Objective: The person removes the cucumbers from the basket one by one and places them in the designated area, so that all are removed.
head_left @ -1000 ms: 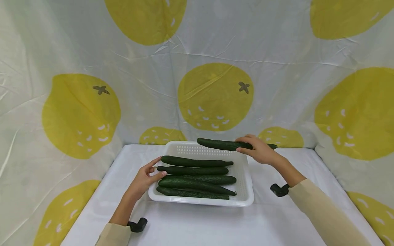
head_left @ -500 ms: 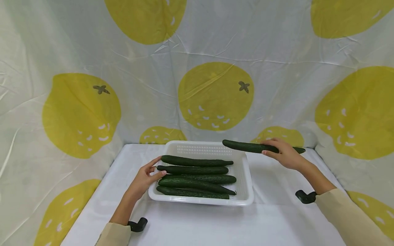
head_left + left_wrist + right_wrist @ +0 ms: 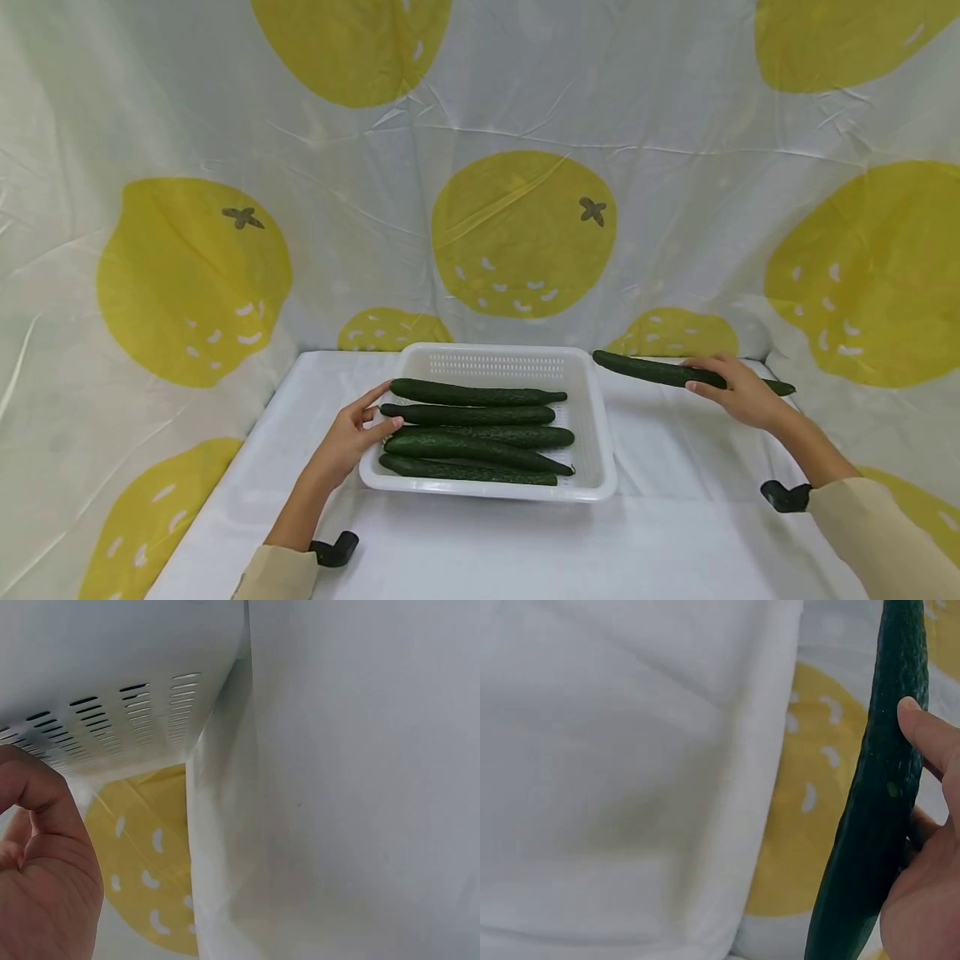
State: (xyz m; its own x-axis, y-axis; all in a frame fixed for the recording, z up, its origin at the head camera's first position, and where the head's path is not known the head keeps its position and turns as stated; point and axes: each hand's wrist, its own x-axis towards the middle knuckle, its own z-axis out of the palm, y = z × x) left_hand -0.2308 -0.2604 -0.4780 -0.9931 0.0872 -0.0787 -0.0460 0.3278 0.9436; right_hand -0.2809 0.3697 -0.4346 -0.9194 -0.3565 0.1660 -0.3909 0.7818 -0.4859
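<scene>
My right hand (image 3: pixel 742 394) holds a long dark green cucumber (image 3: pixel 641 367) above the table, to the right of the white basket (image 3: pixel 604 442). In the right wrist view the thumb (image 3: pixel 928 735) presses one side of the cucumber (image 3: pixel 877 787), with fingers behind it. Several more cucumbers (image 3: pixel 480 415) lie crosswise in the basket, roughly side by side. My left hand (image 3: pixel 341 442) grips the basket's left rim, its thumb by the cucumbers' ends. Curled fingers show against the slotted basket wall (image 3: pixel 142 712) in the left wrist view; their tips are hidden.
A white cloth covers the table (image 3: pixel 480 550). Behind it and at both sides hangs a pale curtain (image 3: pixel 360 208) with large yellow fruit prints. Each wrist carries a small black device (image 3: pixel 785 497).
My right hand has carried the cucumber rightward, from over the basket's back right part to beyond its right side. The left hand and the basket stay where they were.
</scene>
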